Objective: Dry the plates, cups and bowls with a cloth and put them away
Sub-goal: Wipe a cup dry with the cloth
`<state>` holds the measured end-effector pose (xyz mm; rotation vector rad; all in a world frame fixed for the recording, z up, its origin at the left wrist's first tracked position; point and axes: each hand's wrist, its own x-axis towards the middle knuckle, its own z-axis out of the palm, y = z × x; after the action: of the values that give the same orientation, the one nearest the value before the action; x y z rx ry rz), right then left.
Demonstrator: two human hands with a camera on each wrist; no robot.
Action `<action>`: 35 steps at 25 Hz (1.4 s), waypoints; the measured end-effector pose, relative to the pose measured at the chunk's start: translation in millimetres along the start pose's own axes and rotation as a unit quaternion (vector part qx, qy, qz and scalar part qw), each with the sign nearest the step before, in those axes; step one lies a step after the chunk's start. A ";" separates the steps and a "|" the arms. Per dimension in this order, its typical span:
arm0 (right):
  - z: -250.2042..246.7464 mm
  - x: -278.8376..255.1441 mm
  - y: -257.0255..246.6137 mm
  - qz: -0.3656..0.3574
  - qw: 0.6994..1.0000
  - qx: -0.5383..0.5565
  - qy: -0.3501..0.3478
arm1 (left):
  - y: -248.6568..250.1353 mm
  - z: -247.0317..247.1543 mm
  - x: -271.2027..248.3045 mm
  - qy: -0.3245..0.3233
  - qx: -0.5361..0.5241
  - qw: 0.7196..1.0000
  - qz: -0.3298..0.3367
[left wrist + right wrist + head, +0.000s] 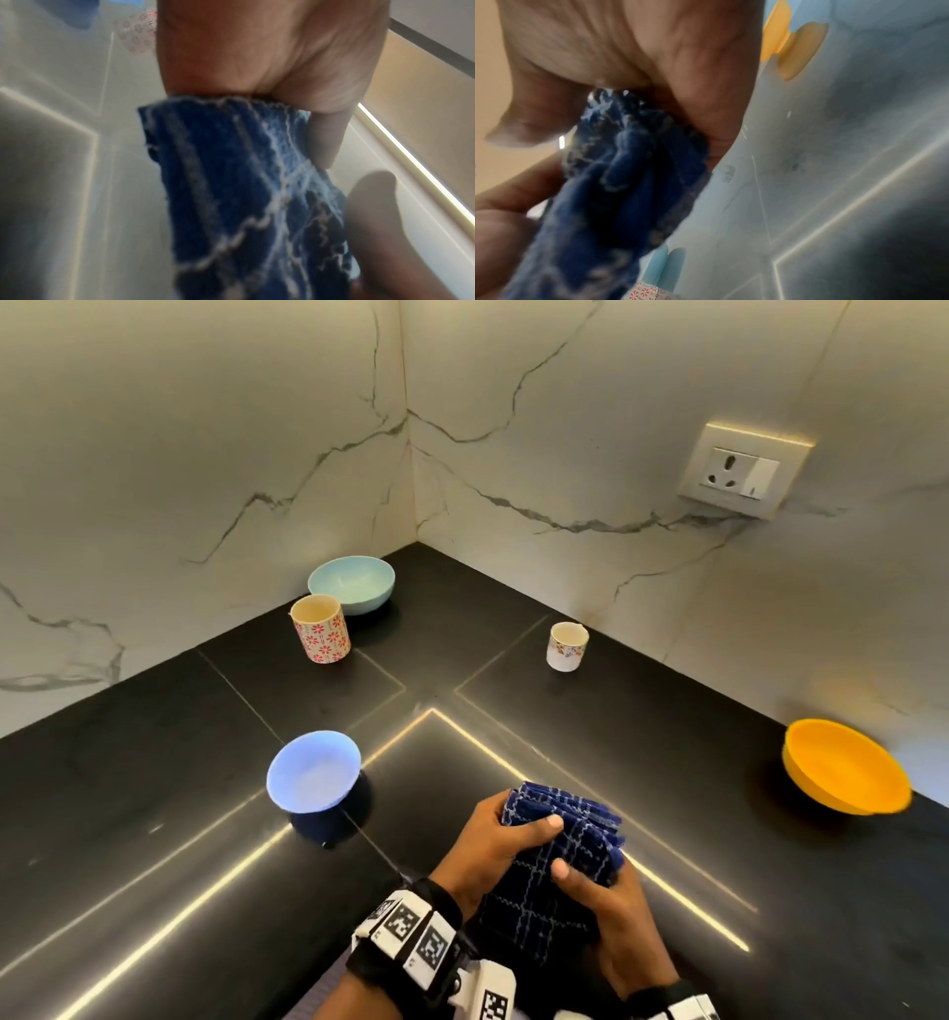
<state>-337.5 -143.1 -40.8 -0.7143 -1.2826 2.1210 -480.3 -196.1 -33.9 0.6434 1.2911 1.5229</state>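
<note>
Preparatory step, by my judgement: both the left hand and the right hand have their fingers curled round a folded navy checked cloth, held above the near edge of the bench, and no dish is yet in hand. The next move appears to call for freeing one hand to lift the nearest item, the pale blue bowl, just left of the hands. The black stone bench meets white veined marble walls in a corner, carrying a teal bowl, red-flowered cup, small white cup and orange bowl, with a wall socket at right.

Home kitchen: black counter, marble backsplash, socket.
</note>
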 end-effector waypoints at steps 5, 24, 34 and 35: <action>30.9 43.8 -2.7 -0.023 0.993 -0.036 0.107 | 9.7 -36.1 52.9 0.001 0.084 0.996 0.018; -66.9 123.5 -39.8 0.030 0.945 0.066 0.318 | 3.9 -6.8 352.8 0.133 0.385 0.913 -0.007; -36.1 105.2 -66.0 -0.063 0.903 0.036 0.423 | 55.0 -7.8 232.0 -0.007 -0.103 0.988 -0.118; -26.0 96.9 -74.0 -0.079 0.912 -0.007 0.403 | 63.2 -10.9 201.3 -0.022 -0.121 0.986 -0.115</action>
<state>-374.4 -31.5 0.4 -1.2664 -0.8440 1.4171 -584.2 -12.9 -17.5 0.3573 1.0843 1.4368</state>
